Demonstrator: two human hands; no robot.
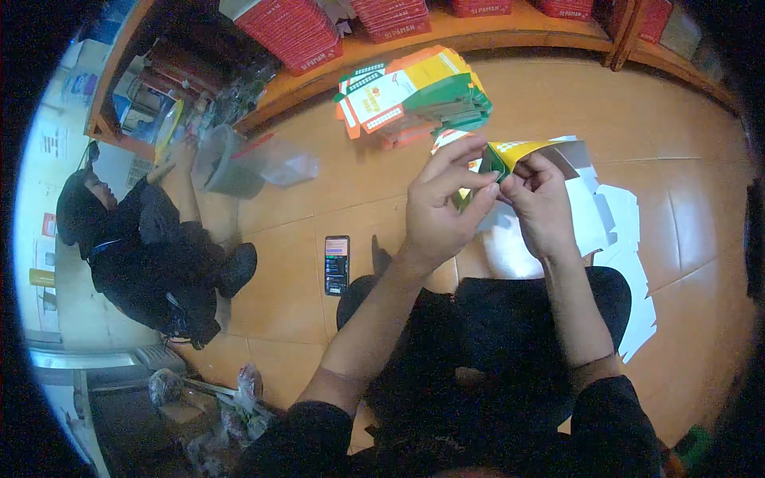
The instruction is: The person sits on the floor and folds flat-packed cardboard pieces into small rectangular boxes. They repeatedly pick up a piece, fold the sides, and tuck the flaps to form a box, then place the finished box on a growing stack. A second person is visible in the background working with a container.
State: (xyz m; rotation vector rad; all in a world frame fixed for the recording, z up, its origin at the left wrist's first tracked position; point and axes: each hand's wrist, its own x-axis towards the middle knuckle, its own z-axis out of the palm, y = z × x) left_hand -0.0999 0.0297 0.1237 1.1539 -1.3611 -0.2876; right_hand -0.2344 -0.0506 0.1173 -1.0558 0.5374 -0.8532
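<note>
My left hand (442,207) and my right hand (540,199) are raised together over my lap, both pinching one flat cardboard carton blank (518,153), yellow and green on the printed side and white inside. My fingers pinch its folded edge between them. Beyond my hands, a stack of folded cartons (410,94) in orange, green and white lies on the orange tiled floor. Flat white blanks (617,219) lie on the floor under and to the right of my right hand.
A phone (336,264) lies on the floor by my left knee. To the left sits another person in dark clothes (151,255), near a clear plastic tub (227,163). Red boxes (295,32) fill a wooden shelf along the back.
</note>
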